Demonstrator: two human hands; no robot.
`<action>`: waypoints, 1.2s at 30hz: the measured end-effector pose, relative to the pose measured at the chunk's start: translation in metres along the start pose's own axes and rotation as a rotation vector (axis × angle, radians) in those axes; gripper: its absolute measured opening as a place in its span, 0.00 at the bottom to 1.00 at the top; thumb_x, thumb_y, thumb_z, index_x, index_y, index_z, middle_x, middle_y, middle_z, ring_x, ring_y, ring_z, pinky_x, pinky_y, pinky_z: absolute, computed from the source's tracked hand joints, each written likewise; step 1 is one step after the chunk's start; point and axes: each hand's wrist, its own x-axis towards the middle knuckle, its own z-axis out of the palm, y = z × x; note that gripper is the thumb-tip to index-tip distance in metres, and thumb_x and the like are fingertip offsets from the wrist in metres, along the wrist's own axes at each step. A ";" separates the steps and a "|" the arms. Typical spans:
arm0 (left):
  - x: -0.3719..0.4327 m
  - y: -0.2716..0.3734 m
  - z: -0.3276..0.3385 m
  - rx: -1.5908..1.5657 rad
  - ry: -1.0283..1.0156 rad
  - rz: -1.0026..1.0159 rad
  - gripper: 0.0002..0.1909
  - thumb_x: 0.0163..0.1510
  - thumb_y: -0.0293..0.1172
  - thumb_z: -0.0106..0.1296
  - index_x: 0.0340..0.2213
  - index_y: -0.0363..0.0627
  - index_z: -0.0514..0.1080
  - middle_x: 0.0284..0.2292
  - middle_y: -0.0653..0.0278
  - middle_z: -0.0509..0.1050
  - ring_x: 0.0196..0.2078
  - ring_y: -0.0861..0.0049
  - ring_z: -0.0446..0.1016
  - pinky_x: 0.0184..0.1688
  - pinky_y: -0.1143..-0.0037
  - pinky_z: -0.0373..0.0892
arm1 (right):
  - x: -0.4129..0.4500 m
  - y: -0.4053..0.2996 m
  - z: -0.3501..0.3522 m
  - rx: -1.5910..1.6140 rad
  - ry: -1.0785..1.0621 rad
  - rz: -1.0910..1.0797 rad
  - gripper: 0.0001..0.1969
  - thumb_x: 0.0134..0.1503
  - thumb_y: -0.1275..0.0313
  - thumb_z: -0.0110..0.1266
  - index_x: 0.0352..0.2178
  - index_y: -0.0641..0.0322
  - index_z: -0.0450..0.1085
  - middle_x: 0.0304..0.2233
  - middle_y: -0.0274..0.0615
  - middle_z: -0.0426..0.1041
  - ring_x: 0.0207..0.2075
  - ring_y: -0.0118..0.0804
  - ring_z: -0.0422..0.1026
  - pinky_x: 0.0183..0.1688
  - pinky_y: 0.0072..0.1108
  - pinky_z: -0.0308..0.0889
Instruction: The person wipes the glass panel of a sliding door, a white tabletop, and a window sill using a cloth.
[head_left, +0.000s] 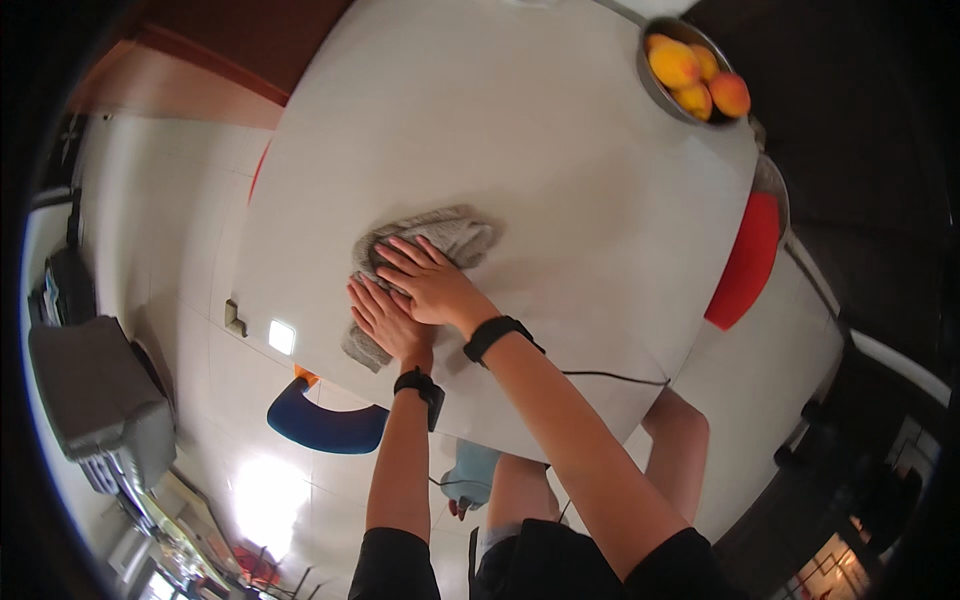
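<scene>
A crumpled grey towelling cloth lies on the white tabletop. Both my palms press flat on it. My left hand rests on its near left part, fingers stretched out, and a cloth end shows beneath. Beside and slightly over it is my right hand, its fingers spread across the cloth's middle. Neither hand's fingers curl around the fabric. I wear a black band on the right wrist and a black watch-like band on the left.
A metal bowl of several peaches stands at the far right table edge. A black cable crosses the near right edge. A red chair flanks the right side, a dark blue chair the near left. A grey sofa-like seat is farther left.
</scene>
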 end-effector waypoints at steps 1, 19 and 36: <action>-0.001 0.000 0.001 0.002 -0.014 0.021 0.29 0.52 0.41 0.33 0.51 0.36 0.49 0.55 0.53 0.47 0.59 0.66 0.41 0.57 0.67 0.38 | 0.000 0.003 0.002 0.011 0.030 -0.012 0.19 0.50 0.64 0.43 0.46 0.52 0.62 0.56 0.29 0.48 0.59 0.30 0.41 0.59 0.29 0.34; -0.005 0.021 0.009 0.159 -0.007 0.213 0.27 0.56 0.44 0.27 0.53 0.42 0.47 0.56 0.53 0.44 0.59 0.61 0.41 0.57 0.64 0.39 | -0.054 0.043 -0.033 0.174 0.072 0.022 0.24 0.49 0.63 0.46 0.49 0.53 0.57 0.56 0.32 0.47 0.59 0.29 0.42 0.59 0.27 0.35; -0.007 0.410 0.080 -0.605 -0.310 0.853 0.32 0.46 0.33 0.44 0.52 0.36 0.48 0.55 0.49 0.43 0.59 0.58 0.39 0.57 0.64 0.39 | -0.197 0.303 -0.263 -0.150 0.353 0.593 0.23 0.53 0.60 0.36 0.51 0.53 0.53 0.57 0.36 0.43 0.59 0.37 0.39 0.58 0.33 0.33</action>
